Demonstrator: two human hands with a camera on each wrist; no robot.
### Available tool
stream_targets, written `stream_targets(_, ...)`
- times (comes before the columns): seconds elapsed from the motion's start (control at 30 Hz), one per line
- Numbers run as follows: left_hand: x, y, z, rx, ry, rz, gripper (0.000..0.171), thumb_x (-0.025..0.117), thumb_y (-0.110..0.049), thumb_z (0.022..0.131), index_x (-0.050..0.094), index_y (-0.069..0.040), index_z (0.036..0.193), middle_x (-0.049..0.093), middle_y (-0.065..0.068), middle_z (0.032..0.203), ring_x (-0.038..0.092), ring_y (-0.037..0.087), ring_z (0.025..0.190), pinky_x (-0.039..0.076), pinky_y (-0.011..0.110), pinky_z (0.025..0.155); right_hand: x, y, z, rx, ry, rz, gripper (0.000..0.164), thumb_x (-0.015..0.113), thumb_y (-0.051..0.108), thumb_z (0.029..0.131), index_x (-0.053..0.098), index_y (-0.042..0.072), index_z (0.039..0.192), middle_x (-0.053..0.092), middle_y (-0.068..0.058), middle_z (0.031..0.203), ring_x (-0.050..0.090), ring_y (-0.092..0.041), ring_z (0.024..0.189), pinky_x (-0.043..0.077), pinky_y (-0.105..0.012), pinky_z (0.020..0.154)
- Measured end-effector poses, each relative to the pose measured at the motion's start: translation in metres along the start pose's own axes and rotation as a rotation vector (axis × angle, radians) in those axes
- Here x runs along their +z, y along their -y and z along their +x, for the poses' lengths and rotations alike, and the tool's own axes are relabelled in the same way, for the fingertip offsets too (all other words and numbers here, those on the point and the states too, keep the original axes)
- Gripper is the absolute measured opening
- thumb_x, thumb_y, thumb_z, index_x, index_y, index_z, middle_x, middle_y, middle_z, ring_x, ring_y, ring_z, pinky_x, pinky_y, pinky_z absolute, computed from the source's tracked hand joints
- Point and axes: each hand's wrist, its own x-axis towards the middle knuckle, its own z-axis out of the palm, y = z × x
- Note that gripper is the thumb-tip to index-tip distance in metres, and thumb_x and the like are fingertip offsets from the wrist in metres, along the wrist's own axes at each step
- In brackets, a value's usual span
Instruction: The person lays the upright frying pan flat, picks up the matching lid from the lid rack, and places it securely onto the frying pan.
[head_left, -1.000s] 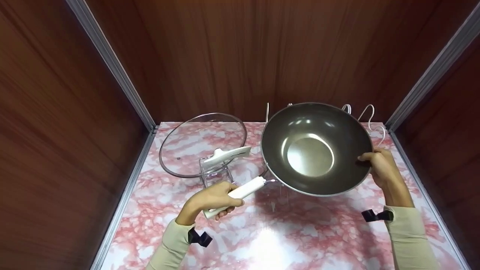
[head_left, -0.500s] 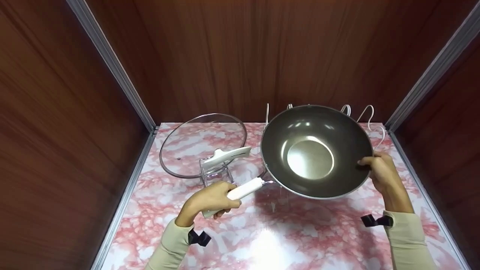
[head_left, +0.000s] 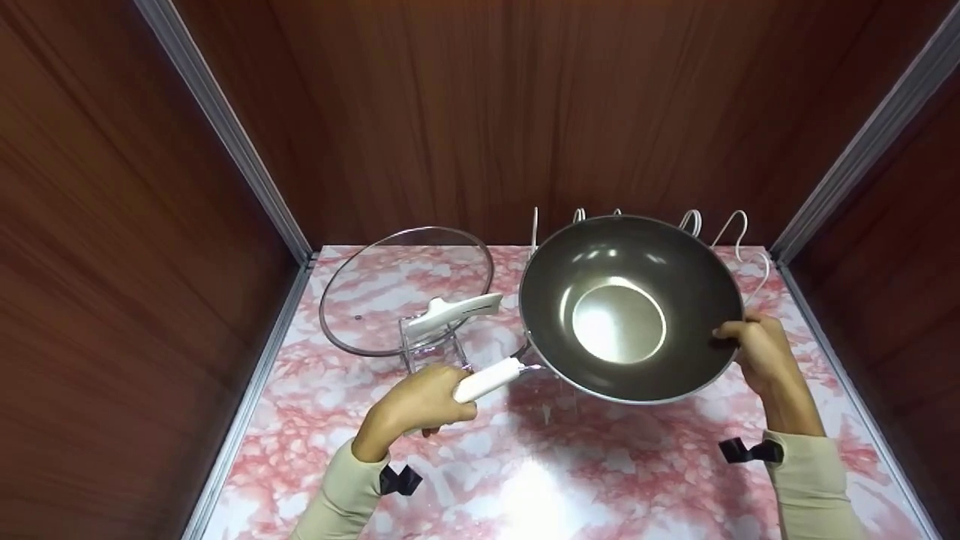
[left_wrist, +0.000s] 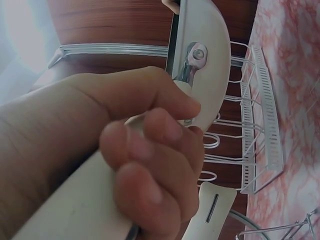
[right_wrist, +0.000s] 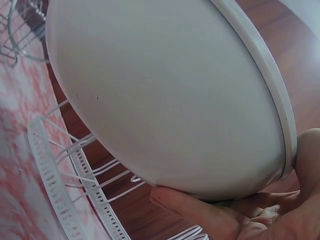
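Observation:
A wok (head_left: 626, 315) with a dark inside and a pale outer wall (right_wrist: 165, 100) is held up, its open side turned toward the head camera. My left hand (head_left: 420, 401) grips its white handle (head_left: 487, 379), fingers wrapped round it in the left wrist view. On the far side, my right hand (head_left: 761, 349) holds the rim, thumb over the inside and fingers under the outer wall. Behind and beneath the wok stands a white wire rack (left_wrist: 270, 115), mostly hidden by it in the head view.
Left of the wok, a glass lid (head_left: 405, 289) with a white handle (head_left: 454, 311) leans in a clear stand (head_left: 435, 352). White wire loops (head_left: 739, 232) of the rack rise at the back right. Brown panels (head_left: 480, 112) enclose the pink marbled surface (head_left: 622, 472).
The wok has come down a little in the head view, showing more of the rack's wire loops above its rim. Both hands have moved with it and keep their hold.

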Motion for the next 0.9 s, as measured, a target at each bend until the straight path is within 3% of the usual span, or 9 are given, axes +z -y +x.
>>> stream_targets(0.17, 0.003, 0.001, 0.0, 0.021, -0.076, 0.132, 0.007, 0.069, -0.013, 0.081, 0.062, -0.014, 0.081, 0.051, -0.008, 0.063, 0.043, 0.004, 0.04, 0.034, 0.021, 0.038, 0.002, -0.004, -0.002, 0.003, -0.01, -0.028, 0.03, 0.056, -0.011, 0.09, 0.073, 0.013, 0.085, 0.07, 0.004, 0.081, 0.071, -0.01, 0.075, 0.062, -0.026, 0.069)
stream_targets(0.4, 0.01, 0.005, 0.002, 0.035, -0.198, 0.266, 0.019, 0.074, -0.013, 0.076, 0.057, -0.02, 0.072, 0.044, -0.01, 0.065, 0.04, 0.011, 0.058, 0.033, 0.03, 0.051, 0.003, -0.011, -0.005, 0.022, -0.024, -0.042, 0.026, 0.056, -0.009, 0.09, 0.07, 0.012, 0.091, 0.07, 0.004, 0.084, 0.072, -0.011, 0.076, 0.063, -0.027, 0.07)
stream_targets(0.9, 0.02, 0.016, 0.0, 0.012, -0.29, 0.297, 0.02, 0.08, -0.017, 0.076, 0.06, -0.018, 0.072, 0.045, -0.008, 0.062, 0.04, 0.012, 0.056, 0.034, 0.032, 0.049, 0.004, -0.028, -0.017, 0.02, -0.054, 0.0, 0.033, 0.055, -0.012, 0.089, 0.073, 0.016, 0.088, 0.07, 0.005, 0.086, 0.071, -0.01, 0.079, 0.063, -0.026, 0.073)
